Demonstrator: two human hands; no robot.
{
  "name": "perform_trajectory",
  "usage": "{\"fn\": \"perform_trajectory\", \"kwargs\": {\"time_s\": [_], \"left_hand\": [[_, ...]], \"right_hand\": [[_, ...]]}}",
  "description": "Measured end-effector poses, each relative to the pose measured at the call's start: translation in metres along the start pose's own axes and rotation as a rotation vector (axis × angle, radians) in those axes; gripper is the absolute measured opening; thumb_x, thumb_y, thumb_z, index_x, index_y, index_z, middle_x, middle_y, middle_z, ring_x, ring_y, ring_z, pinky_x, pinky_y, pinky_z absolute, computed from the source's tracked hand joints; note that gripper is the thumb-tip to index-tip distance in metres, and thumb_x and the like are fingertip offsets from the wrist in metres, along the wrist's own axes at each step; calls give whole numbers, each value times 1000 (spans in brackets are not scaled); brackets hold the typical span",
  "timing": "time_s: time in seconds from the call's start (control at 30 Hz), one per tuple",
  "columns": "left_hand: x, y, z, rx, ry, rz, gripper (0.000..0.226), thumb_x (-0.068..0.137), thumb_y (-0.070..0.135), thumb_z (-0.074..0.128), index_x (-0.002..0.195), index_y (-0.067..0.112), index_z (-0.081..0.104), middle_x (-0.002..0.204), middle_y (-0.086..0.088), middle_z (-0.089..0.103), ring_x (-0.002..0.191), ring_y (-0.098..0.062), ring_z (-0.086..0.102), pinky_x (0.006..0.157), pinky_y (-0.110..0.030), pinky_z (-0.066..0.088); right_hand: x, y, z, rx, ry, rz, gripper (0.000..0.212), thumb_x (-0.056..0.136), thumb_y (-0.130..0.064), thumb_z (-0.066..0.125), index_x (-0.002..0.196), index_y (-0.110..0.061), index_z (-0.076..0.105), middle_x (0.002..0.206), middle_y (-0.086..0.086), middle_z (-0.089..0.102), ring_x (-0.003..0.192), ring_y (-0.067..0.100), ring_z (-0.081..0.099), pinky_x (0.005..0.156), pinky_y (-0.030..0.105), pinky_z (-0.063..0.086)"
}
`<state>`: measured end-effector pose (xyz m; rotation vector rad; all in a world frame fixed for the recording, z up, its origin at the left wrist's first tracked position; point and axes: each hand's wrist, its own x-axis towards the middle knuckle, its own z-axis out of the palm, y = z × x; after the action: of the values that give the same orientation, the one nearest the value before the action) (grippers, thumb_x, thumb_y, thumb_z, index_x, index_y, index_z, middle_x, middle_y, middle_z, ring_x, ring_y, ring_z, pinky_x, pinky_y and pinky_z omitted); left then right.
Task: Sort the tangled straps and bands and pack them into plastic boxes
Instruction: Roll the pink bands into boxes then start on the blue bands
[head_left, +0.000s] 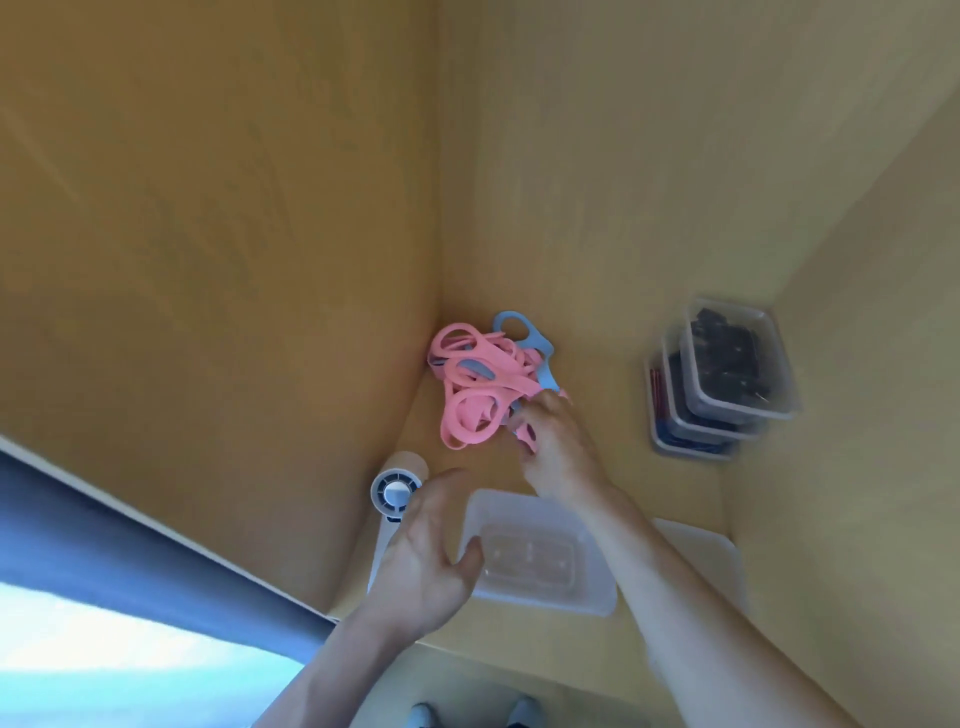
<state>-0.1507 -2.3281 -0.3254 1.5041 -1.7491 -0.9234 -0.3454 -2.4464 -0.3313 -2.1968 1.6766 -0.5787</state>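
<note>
Yellow wooden desk (597, 410) between walls. An empty clear box (545, 571) lies nearest, stacked filled boxes (727, 374) right. The tangled bands (472, 374) fill the far corner. The left hand (426, 551) hovers spread beside the empty box; the right hand (550, 441) pinches pink bands.

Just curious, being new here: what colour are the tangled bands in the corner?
The tangled bands are mostly pink, some light blue, in the head view.

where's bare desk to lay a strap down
Bare desk lies between the strap pile and the box stack. The front is crowded: empty box, fan, lid, left hand and right hand.
</note>
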Motion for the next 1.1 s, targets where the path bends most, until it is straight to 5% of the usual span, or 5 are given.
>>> {"fn": "perform_trajectory", "kwargs": {"time_s": [0.2,0.33,0.47,0.73,1.1], "left_hand": [[-14,4,-16,-67,92,-55,55,82,24,54,135,33,49,126,20,58,121,-5,56,101,-26,46],[-14,8,-23,-66,163,-72,47,84,17,56,129,28,55,116,15,65,109,-7,61,89,-13,44],[-5,14,-30,-84,194,-77,47,86,-6,58,121,26,60,105,11,67,99,-9,65,82,-12,45],[63,19,-32,-30,99,-129,31,82,6,56,101,27,68,87,12,70,81,-7,65,75,-21,52],[132,2,0,288,-73,-327,39,67,21,51,104,29,59,103,5,64,100,-24,63,77,-25,45]], "right_hand": [[28,-6,35,-258,-162,-90,38,83,-16,71,120,-15,59,122,5,48,120,27,45,89,40,45],[36,-1,45,-350,-133,-110,31,90,-30,68,117,-16,62,121,6,50,119,28,47,90,38,41],[40,-1,39,12,-5,-48,16,92,-25,68,103,-14,69,113,3,56,103,24,56,81,41,51],[63,6,-18,685,228,312,20,103,-23,55,85,-25,61,82,-4,68,77,20,65,73,33,50],[60,4,-109,1142,434,307,25,106,-20,52,88,-13,67,77,0,76,71,16,73,65,21,56]]}}
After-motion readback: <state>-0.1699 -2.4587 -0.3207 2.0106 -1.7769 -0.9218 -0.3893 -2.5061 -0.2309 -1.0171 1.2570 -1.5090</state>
